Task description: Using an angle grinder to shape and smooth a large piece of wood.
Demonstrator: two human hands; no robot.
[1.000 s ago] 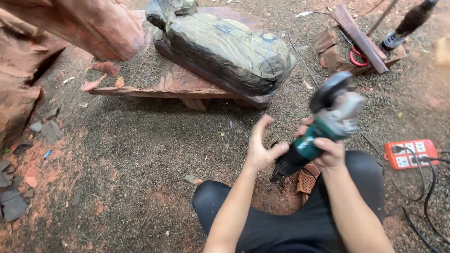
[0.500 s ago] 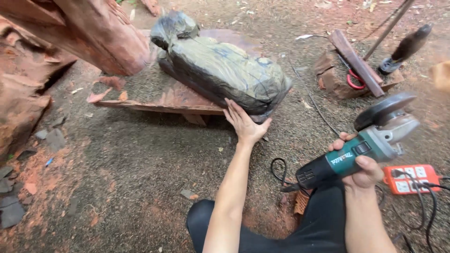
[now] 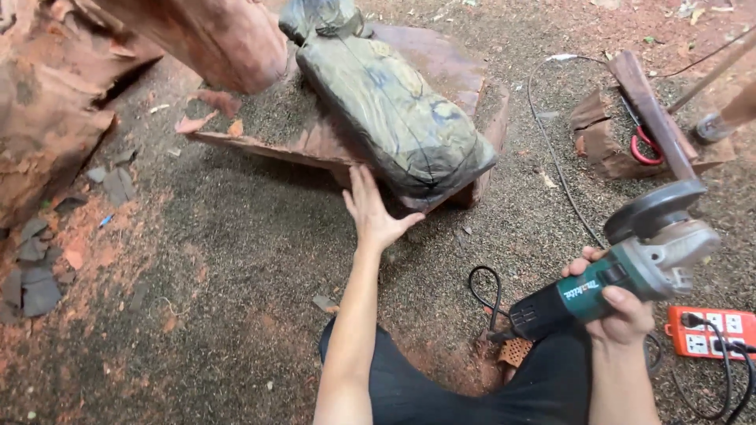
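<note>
My right hand [image 3: 618, 303] grips the teal and black body of an angle grinder [image 3: 622, 264], its grey disc guard pointing up and away at the right. My left hand [image 3: 372, 211] is stretched forward with fingers spread, its fingertips at the near edge of a reddish wooden slab [image 3: 441, 63]. On that slab lies a long bundle wrapped in dark green plastic [image 3: 394, 110], tilted from upper left to lower right. The grinder's black cord [image 3: 484, 287] loops on the ground beside my knee.
A large reddish carved log [image 3: 197, 35] overhangs at top left, with wood chips and grey stone bits [image 3: 35, 271] below it. An orange power strip [image 3: 709, 332] lies at the right. Wood scraps, a red-handled tool [image 3: 646, 145] and a long handle [image 3: 728, 118] lie at upper right.
My left hand let go of the grinder and reached forward to the slab's edge. My right hand swung the grinder out to the right and holds it alone.
</note>
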